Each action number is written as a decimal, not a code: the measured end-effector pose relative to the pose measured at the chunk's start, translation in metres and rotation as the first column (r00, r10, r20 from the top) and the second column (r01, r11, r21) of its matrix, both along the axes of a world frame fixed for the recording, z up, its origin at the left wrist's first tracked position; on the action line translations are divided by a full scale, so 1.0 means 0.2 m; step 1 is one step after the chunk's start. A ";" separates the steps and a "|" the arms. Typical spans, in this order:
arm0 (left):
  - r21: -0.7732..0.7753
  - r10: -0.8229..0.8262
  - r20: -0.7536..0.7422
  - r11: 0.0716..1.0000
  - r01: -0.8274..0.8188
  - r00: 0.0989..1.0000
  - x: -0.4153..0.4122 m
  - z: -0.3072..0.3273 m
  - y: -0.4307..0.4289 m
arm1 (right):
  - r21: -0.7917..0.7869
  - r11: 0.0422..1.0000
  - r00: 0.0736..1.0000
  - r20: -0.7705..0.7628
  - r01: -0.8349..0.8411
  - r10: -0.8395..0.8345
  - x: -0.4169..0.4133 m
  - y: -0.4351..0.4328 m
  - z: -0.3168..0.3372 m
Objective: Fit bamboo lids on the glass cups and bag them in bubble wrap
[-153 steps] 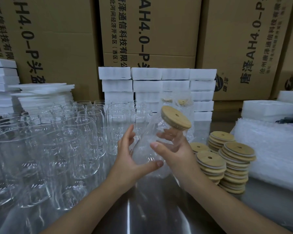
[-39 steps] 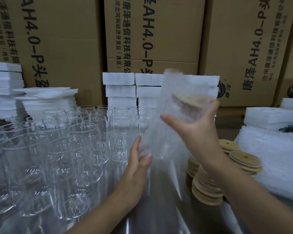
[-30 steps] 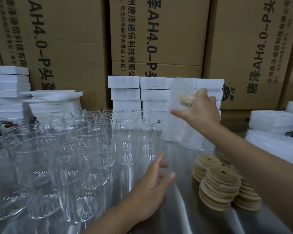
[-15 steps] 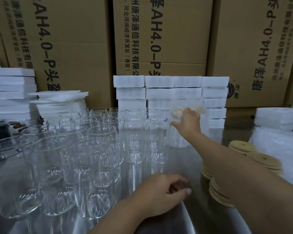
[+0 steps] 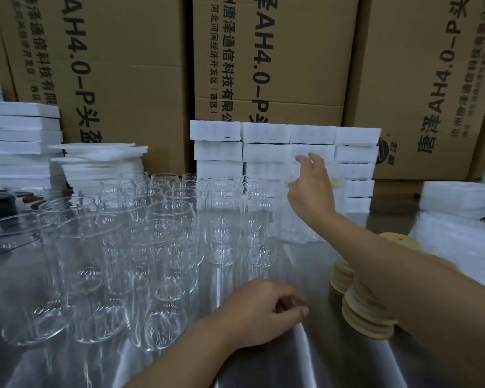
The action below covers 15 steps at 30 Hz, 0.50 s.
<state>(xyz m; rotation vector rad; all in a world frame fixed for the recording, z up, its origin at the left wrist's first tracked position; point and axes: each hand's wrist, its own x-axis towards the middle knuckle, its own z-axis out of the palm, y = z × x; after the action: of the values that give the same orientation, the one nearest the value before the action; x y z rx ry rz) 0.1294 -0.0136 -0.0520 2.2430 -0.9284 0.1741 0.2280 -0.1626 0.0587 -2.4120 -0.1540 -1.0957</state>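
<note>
Bagged cup (image 5: 296,228) stands in its bubble wrap at the far side of the steel table (image 5: 291,359), just before the foam blocks (image 5: 263,133). The right hand (image 5: 310,191) is at its top, fingers loosely spread; whether they pinch the wrap cannot be told. The left hand (image 5: 261,309) rests on the table, loosely curled, holding nothing. Judged step: set-down of a finished unit. The next move calls for a bare glass cup (image 5: 168,219) and one of the bamboo lids (image 5: 367,317).

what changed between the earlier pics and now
The right hand carried the bagged cup away to the far side by the foam blocks; whether it has let go is unclear. The left hand released it and rests on the table. The empty glasses and lid stacks stayed.
</note>
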 end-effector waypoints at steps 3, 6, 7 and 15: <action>-0.008 0.000 -0.005 1.000 0.000 1.000 0.01 -0.01 0.00 | -0.110 0.990 0.989 0.108 -0.088 0.100 -0.07 0.07 0.05; -0.031 0.004 -0.024 1.000 -0.005 1.000 0.01 -0.01 0.00 | -0.185 0.977 0.993 -0.059 -0.110 0.101 -0.12 0.14 0.01; -0.039 0.008 -0.031 0.999 -0.010 0.999 0.01 -0.01 0.00 | -0.220 0.970 0.985 -0.160 -0.101 0.066 -0.14 0.16 -0.01; -0.039 0.184 0.041 0.982 -0.183 0.982 0.03 0.00 0.01 | -0.036 0.994 0.963 -0.254 -0.105 0.093 -0.28 0.17 -0.11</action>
<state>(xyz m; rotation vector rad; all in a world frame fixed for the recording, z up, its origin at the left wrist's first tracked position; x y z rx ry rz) 0.1346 -0.0117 -0.0525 2.2995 -0.7345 0.3227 0.1715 -0.1281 0.0373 -2.5323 -0.2159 -0.7406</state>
